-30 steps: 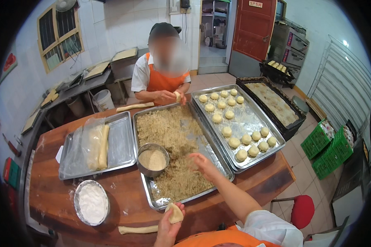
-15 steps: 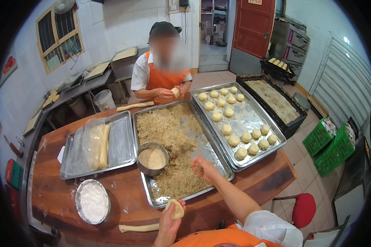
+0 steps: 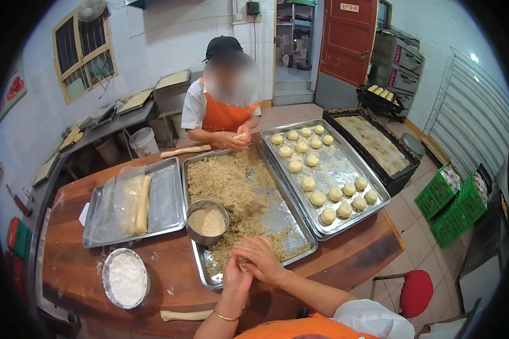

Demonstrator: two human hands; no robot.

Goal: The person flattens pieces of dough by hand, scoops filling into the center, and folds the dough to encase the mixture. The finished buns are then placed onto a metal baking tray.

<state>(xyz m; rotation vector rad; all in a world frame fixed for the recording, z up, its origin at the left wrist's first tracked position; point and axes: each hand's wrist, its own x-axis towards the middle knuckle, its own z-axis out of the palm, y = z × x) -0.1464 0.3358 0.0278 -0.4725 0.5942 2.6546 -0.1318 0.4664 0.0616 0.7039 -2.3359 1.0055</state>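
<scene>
Over the near edge of the filling tray, my two hands are cupped together. My left hand is closed around a dough round, now mostly covered by the fingers. Laid over it from the right, my right hand has its fingers curled on a clump of crumbly filling; only a little brown shows between the hands. Loose crumbly filling is spread in the tray, with a bare metal patch at its right. A round metal bowl of pale crumbs sits on the tray's left part.
Beyond the table, a co-worker in an orange apron handles a dough piece. At right is a tray of round dough balls. Left are a tray with bagged dough and a flour bowl. A dough strip lies near me.
My right hand has come from above the filling, leftward and nearer, onto my left hand. The dough round, seen flat before, is now covered. The co-worker's hands have lowered slightly.
</scene>
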